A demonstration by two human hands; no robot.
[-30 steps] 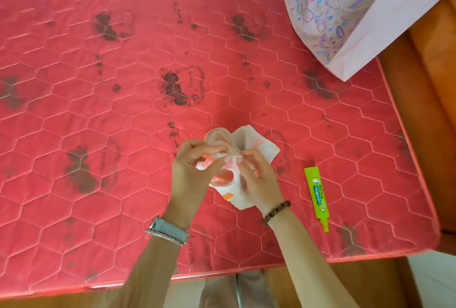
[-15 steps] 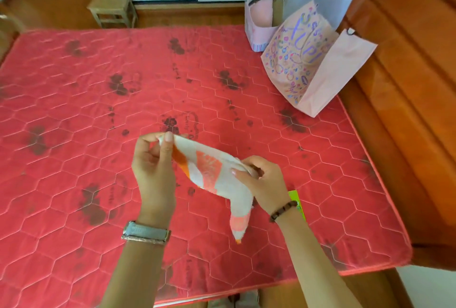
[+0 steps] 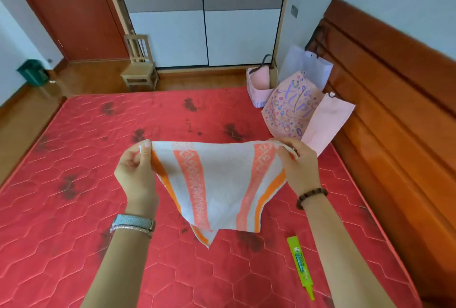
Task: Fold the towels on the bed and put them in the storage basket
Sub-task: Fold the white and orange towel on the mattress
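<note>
A small white towel [image 3: 222,184] with orange and coral stripes hangs spread out in the air above the red quilted mattress [image 3: 74,184]. My left hand [image 3: 137,172] pinches its upper left corner and my right hand [image 3: 297,164] pinches its upper right corner. The lower edge of the towel droops to a point just above the mattress. A pink storage basket [image 3: 259,88] with a dark handle stands at the far right corner of the bed.
Pink and patterned paper bags [image 3: 293,107] lean by the wooden headboard [image 3: 394,110] on the right. A green tube [image 3: 301,265] lies on the mattress near my right forearm. A small wooden chair [image 3: 139,66], a wardrobe and a red door stand beyond the bed.
The towel was bunched between both hands on the mattress; my hands have lifted it and drawn apart, spreading it flat in the air. The view has tilted up to show the room.
</note>
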